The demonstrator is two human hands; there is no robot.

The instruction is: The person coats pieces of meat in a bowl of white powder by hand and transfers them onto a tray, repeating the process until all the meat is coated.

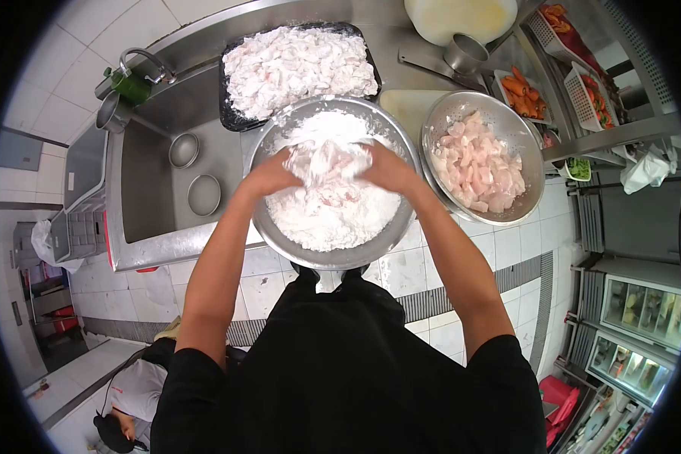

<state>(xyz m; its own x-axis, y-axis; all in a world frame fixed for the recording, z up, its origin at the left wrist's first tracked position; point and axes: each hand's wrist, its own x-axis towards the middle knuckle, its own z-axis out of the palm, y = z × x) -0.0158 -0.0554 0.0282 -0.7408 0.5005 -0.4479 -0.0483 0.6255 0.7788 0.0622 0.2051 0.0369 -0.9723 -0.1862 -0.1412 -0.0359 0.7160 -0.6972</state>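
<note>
A large steel bowl [411,198] in front of me holds white flour [340,227] and raw meat pieces, likely chicken. My left hand [275,174] reaches in from the left and my right hand [388,168] from the right. Between them they cup a clump of floured meat pieces [329,160]. Flour and motion blur hide most of the fingertips. To the right, a second steel bowl [533,163] contains pale raw meat chunks [478,163] without flour. Behind the large bowl, a black tray [225,98] is heaped with floured meat pieces [299,68].
At left is a steel sink [147,174] with two round metal rings or tins [203,195] and a faucet [147,64]. A steel pot [466,54] and cutting board [405,102] lie at the back right. Carrots [522,92] sit beyond. Another person [132,390] is at lower left.
</note>
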